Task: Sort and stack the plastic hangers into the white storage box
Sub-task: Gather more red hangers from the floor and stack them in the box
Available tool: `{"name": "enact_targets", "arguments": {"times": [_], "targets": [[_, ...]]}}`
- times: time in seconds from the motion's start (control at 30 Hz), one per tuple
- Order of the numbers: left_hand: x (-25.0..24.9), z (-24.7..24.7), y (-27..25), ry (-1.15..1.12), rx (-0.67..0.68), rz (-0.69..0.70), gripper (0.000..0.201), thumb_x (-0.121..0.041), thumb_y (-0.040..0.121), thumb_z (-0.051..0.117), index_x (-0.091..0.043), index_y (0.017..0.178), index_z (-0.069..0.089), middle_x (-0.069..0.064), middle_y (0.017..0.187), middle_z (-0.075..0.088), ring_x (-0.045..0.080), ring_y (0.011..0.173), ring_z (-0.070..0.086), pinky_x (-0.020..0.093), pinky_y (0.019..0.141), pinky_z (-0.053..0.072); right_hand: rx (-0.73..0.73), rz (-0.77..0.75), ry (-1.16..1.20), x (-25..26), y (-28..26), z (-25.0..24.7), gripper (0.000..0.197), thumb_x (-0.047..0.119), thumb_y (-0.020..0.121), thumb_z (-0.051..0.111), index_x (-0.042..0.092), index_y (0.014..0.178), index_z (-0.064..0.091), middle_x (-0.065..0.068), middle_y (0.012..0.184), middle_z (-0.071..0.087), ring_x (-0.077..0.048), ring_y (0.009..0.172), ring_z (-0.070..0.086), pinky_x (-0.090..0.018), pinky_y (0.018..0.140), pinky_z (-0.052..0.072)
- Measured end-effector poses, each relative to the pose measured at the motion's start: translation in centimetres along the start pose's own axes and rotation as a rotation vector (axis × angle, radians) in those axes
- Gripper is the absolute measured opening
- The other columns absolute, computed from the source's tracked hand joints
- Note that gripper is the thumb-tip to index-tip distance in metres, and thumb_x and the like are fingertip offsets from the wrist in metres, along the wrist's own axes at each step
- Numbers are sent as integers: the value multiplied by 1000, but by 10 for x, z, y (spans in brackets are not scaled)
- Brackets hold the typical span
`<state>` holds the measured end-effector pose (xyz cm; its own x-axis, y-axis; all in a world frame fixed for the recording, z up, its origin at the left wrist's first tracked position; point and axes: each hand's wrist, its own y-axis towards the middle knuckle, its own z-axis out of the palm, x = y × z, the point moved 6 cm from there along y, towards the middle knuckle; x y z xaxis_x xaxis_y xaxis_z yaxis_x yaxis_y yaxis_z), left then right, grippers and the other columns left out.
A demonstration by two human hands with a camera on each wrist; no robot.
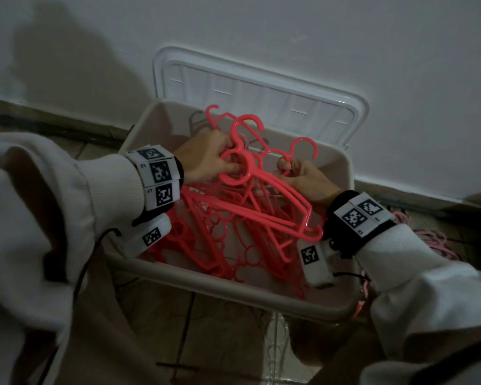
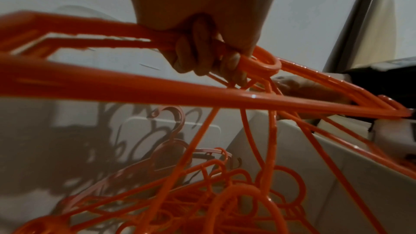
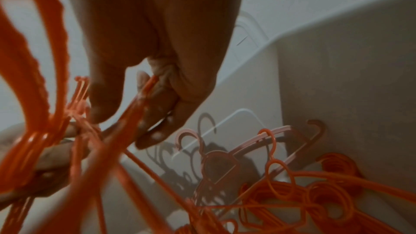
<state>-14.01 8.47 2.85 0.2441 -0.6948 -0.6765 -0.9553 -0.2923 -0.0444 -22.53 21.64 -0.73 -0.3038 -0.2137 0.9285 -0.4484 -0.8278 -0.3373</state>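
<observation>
**Two hands gripping coral-red hangers over the storage box**

Nearest the camera, cream sleeves (image 1: 53, 218) frame the lower view, each wrist wearing a band of black-and-white coded tags (image 1: 159, 179). At left, the left hand (image 1: 206, 159) has its fingers (image 2: 198, 56) curled through the ring of a bundle of hangers (image 1: 261, 195), which is lifted above the loose pile of hangers (image 1: 220, 245) lying tangled inside the white storage box (image 1: 233, 290). At right, the right hand (image 1: 303, 176) pinches thin hanger bars between thumb and fingertips (image 3: 157, 131). A few paler pink hangers (image 3: 213, 163) lie against the far inner wall. Behind the box its white lid (image 1: 261, 90) leans on the wall (image 1: 345, 37). Further pink hangers (image 1: 433, 240) lie on the floor at far right
</observation>
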Motion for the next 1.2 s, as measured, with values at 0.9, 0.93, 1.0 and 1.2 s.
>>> {"name": "enact_targets", "arguments": {"times": [0.9,0.93,1.0,1.2], "targets": [[-2,0,-5,38,-17,-51,9,-16,80,67,-14,81,59,-4,72,52,15,75,51,20,62,30,82,-27,130,4,-5,16,43,-5,58,64,16,70,28,-4,47,64,-9,42,63,-16,38,48],[0,-3,-4,9,-44,-47,10,-15,81,67,-10,88,62,-2,79,54,14,78,50,19,64,31,87,-18,130,4,-5,15,43,-6,59,62,16,70,27,-3,45,62,-8,41,62,-15,37,47],[3,-6,-2,-17,-49,-46,18,-12,81,67,-4,96,63,2,84,58,14,77,51,14,60,34,59,-1,102,2,-2,12,47,-4,55,66,17,70,27,-2,44,61,-7,42,62,-15,37,47],[2,0,-6,55,40,-28,39,-10,77,69,-24,54,40,-9,53,43,4,49,41,13,47,31,-93,31,-122,3,5,-3,43,-16,89,41,18,67,25,5,35,51,0,32,51,-11,34,38]]}}
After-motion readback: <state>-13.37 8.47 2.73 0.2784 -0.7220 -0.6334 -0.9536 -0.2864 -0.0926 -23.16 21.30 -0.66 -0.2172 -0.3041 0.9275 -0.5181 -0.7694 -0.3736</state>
